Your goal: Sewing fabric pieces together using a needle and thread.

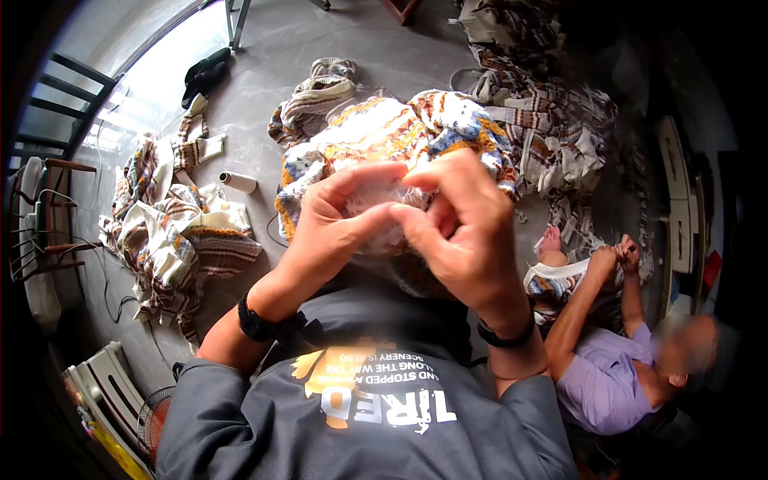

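A multicoloured patterned knit garment lies bunched over my lap, in white, blue, mustard and rust. Directly above it, my left hand curves its thumb and forefinger around a pale, fuzzy part of the knit. Facing it, my right hand has thumb and forefinger pinched together at the same part, close to the left fingertips. Both hands appear to grip the knit, though blur and the fingers hide the exact edge or strand. A dark band circles each wrist.
Piles of similar knitwear lie on the grey floor at left and right. Near the left pile lies a yarn cone. At right a seated person handles knitwear. A chair and a fan stand left.
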`<state>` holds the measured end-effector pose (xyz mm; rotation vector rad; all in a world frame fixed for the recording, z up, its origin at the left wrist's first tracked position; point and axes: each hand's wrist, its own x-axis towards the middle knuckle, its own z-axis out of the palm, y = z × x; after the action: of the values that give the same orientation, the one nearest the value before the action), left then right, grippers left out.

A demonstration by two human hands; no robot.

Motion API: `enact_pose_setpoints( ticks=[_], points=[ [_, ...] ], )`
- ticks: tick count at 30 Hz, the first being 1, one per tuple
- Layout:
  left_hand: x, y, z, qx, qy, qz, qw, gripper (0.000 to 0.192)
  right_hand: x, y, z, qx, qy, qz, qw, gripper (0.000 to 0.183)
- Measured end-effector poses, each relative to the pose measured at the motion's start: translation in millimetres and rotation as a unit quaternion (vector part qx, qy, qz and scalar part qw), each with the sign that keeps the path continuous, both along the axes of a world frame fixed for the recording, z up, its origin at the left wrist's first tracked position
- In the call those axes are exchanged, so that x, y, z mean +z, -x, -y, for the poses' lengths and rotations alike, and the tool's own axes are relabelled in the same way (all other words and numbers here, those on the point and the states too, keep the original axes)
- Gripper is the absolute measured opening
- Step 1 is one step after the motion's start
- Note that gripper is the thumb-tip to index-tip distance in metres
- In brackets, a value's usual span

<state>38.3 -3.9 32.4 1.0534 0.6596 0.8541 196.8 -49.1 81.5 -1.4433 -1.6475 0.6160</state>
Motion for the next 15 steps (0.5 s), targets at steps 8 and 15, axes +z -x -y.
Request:
enact_pose_setpoints(
  ticks=[8, 15],
  points=[
    [-1, 3, -3, 0.012, -0.019, -0.024, 0.999, 0.034, 20, -24, 3, 0.035, -0.172, -0.259, 0.95, 0.011],
    [0, -3, -3, 0.003, -0.035, -0.018, 0.999, 0.033, 54, -37, 31, 0.324, -0.029, -0.484, 0.813, 0.013]
  ],
)
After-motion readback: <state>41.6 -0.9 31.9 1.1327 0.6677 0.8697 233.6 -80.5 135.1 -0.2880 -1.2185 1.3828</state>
